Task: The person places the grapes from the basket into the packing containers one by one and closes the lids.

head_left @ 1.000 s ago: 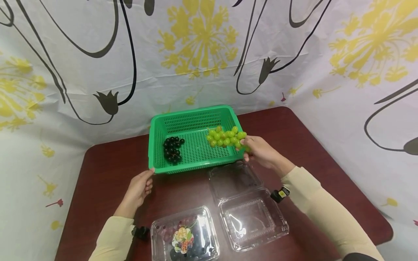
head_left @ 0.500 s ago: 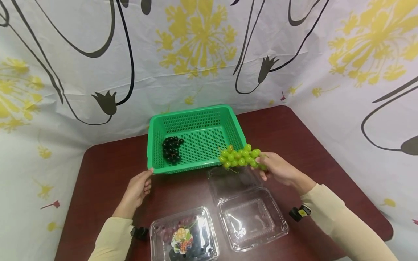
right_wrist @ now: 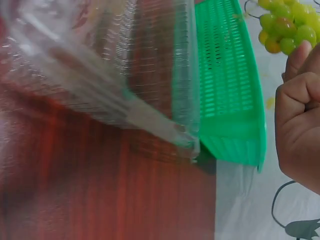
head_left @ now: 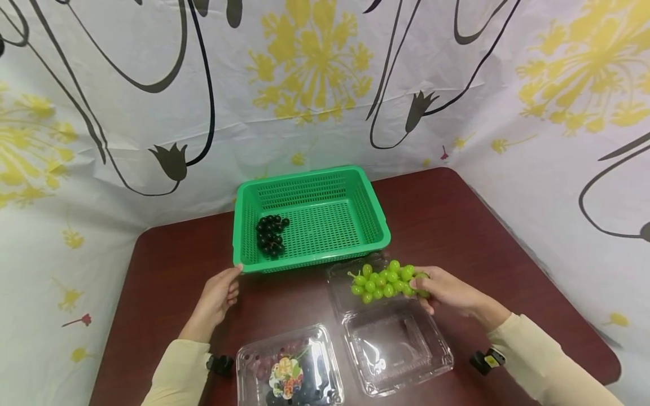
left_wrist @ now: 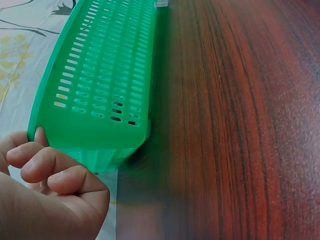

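Note:
My right hand holds a bunch of green grapes by its right end, above the lid half of an open clear plastic box. In the right wrist view the same green grapes show at the top right, beyond the curled fingers. At the near left corner of the green basket, my left hand grips the rim between thumb and fingers, as the left wrist view of the hand also shows. A bunch of black grapes lies inside the basket on the left.
A closed clear box with a fruit sticker stands at the front, red and dark grapes inside. Everything rests on a dark red wooden table. A patterned white cloth hangs behind and at the sides.
My right hand has carried the green grapes out of the basket, towards me and slightly right, to above the open box's lid. The left hand stays at the basket corner.

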{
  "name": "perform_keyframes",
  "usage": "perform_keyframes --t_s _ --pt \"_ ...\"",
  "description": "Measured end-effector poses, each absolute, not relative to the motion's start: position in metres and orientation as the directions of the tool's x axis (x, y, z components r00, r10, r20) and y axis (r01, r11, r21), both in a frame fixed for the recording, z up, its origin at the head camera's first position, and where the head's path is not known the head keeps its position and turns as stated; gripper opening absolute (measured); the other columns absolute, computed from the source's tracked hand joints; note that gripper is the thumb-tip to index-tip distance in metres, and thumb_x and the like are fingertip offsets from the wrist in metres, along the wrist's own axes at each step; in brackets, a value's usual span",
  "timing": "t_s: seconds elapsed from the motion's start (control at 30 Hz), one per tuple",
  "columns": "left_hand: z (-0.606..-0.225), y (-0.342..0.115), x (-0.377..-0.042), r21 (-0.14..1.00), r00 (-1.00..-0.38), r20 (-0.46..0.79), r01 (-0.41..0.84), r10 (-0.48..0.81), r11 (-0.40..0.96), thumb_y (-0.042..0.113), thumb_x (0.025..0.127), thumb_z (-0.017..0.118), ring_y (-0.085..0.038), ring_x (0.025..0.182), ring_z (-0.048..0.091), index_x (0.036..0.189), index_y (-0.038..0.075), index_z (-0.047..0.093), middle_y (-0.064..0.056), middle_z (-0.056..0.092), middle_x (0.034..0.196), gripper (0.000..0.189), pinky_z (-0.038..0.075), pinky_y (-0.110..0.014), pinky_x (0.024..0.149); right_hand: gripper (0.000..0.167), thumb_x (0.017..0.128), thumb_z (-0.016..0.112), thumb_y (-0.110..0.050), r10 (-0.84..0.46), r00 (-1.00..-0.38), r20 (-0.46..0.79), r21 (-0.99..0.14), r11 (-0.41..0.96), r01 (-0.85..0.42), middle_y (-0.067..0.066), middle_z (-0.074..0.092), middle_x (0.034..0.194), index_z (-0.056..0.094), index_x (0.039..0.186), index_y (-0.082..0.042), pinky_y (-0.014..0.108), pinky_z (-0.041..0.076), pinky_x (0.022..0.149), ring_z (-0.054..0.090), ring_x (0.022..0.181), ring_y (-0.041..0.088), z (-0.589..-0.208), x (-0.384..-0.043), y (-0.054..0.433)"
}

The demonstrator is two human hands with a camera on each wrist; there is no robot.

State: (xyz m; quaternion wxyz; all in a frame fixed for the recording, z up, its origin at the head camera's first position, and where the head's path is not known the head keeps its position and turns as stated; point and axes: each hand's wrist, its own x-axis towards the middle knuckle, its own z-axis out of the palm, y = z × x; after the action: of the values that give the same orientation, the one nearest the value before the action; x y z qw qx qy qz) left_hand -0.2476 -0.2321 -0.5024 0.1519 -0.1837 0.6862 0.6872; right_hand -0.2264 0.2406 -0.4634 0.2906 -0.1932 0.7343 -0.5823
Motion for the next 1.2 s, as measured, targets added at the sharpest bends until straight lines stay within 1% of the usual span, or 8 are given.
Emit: perform_keyframes --t_s 0.1,0.17,0.3,0.5,0.67,0.83,1.07,1.2 --pt "-0.504 -0.232 -0.248 0.889 -0.888 -0.458 -0.458 -0.045 -0.011 0.039 0.097 0.056 -0.005 0.051 0.030 0.081 0.019 0.051 0.010 0.032 0.055 0.026 0.030 -0.021 0.054 0.027 0.097 0.042 -0.007 -0.673 -0.715 -0.190 -0.974 0.222 0.050 -0.006 0.060 0.074 0.052 0.115 0.011 0.020 0.044 0.048 0.051 0.048 0.001 -0.470 -0.223 0.244" --pt "-0.505 -0.232 -0.248 0.889 -0.888 -0.457 -0.457 -0.046 -0.009 0.039 0.097 0.056 -0.005 0.051 0.029 0.081 0.019 0.051 0.010 0.031 0.055 0.027 0.030 -0.022 0.054 0.034 0.097 0.043 -0.006 -0.702 -0.688 -0.186 -0.977 0.204 0.056 -0.005 0.061 0.082 0.047 0.124 0.014 0.019 0.044 0.048 0.052 0.049 0.000 -0.474 -0.222 0.245" --pt "-0.506 -0.234 -0.248 0.892 -0.891 -0.453 -0.453 -0.040 0.001 0.042 0.097 0.056 -0.006 0.051 0.028 0.080 0.019 0.052 0.010 0.030 0.054 0.028 0.031 -0.022 0.055 0.049 0.096 0.045 -0.006 -0.722 -0.654 -0.227 -0.970 0.230 0.082 0.001 0.060 0.084 0.034 0.137 0.018 0.018 0.042 0.048 0.052 0.050 0.001 -0.479 -0.222 0.246" --pt "-0.507 -0.234 -0.248 0.890 -0.889 -0.456 -0.456 -0.035 0.005 0.043 0.096 0.056 -0.005 0.051 0.029 0.086 0.017 0.053 0.010 0.030 0.054 0.028 0.031 -0.022 0.054 0.049 0.095 0.048 -0.007 -0.715 -0.644 -0.273 -0.950 0.307 0.061 0.003 0.059 0.082 0.037 0.138 0.015 0.021 0.044 0.046 0.053 0.049 0.003 -0.486 -0.224 0.246" --pt "-0.506 -0.234 -0.248 0.886 -0.885 -0.463 -0.464 -0.038 0.011 0.044 0.096 0.056 -0.005 0.051 0.029 0.089 0.016 0.053 0.010 0.030 0.055 0.029 0.031 -0.021 0.054 0.049 0.096 0.050 -0.008 -0.723 -0.635 -0.271 -0.933 0.360 -0.012 0.003 0.061 0.080 0.039 0.140 0.009 0.029 0.048 0.046 0.055 0.049 0.003 -0.489 -0.225 0.244" --pt "-0.506 -0.233 -0.249 0.888 -0.888 -0.460 -0.460 -0.022 0.016 0.046 0.096 0.056 -0.005 0.052 0.029 0.093 0.015 0.051 0.010 0.030 0.056 0.031 0.032 -0.021 0.054 0.047 0.095 0.053 -0.007 -0.734 -0.624 -0.268 -0.913 0.400 -0.079 0.008 0.062 0.086 0.043 0.140 0.001 0.037 0.052 0.049 0.054 0.049 0.004 -0.491 -0.224 0.242" --pt "-0.506 -0.234 -0.248 0.892 -0.891 -0.453 -0.453 -0.016 -0.015 0.041 0.097 0.056 -0.005 0.051 0.029 0.083 0.019 0.051 0.010 0.030 0.054 0.026 0.031 -0.021 0.053 0.051 0.092 0.054 -0.003 -0.757 -0.603 -0.252 -0.897 0.417 -0.149 0.008 0.061 0.097 0.042 0.141 -0.001 0.029 0.050 0.047 0.053 0.052 0.002 -0.494 -0.220 0.238" --pt "-0.505 -0.234 -0.247 0.890 -0.890 -0.455 -0.455 -0.012 -0.026 0.040 0.097 0.056 -0.005 0.051 0.030 0.084 0.019 0.052 0.010 0.030 0.054 0.025 0.031 -0.020 0.053 0.055 0.091 0.056 -0.004 -0.740 -0.616 -0.271 -0.875 0.456 -0.164 0.014 0.059 0.108 0.040 0.143 -0.002 0.031 0.052 0.047 0.053 0.053 0.001 -0.492 -0.216 0.235"
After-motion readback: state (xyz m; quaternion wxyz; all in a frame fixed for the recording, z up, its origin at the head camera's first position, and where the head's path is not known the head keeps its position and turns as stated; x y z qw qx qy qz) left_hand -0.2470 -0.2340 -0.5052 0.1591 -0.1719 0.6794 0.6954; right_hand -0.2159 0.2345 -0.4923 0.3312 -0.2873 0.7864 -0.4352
